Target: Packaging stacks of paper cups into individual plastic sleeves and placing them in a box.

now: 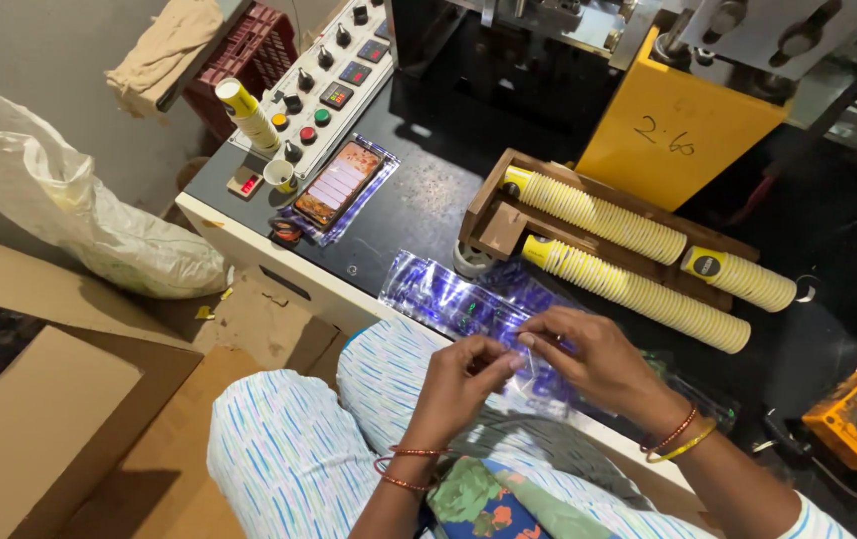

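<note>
Your left hand (463,379) and right hand (588,359) both pinch the sleeve (468,304) at the counter (419,205) edge over your lap, so I judge it could slip floorward or tear; the cup stacks (638,269) crowd the right, leaving open room leftward.

Yellow cup stacks (638,289) in a wooden tray (496,225), phone (340,183), control panel (334,75).

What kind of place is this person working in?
Probably a small paper cup workshop. Long stacks of yellow paper cups lie in a wooden tray beside a machine's button panel, and both hands work at a clear plastic sleeve.
</note>
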